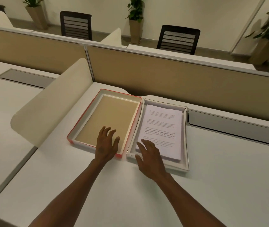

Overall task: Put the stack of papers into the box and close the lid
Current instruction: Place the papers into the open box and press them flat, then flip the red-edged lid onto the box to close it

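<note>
i am seeing both hands with fingers spread and released, left hand (106,143) hovering over the red-edged lid (114,115), right hand (148,153) over the stack of papers (160,128) lying in the box (185,145).

Office: desk partitions (163,74), mesh chairs (179,39)

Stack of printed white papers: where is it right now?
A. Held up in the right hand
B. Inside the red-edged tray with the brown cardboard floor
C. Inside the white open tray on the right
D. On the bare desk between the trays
C: the stack of printed white papers lies within the walls of the white open tray, with the right hand at its near corner.
</note>
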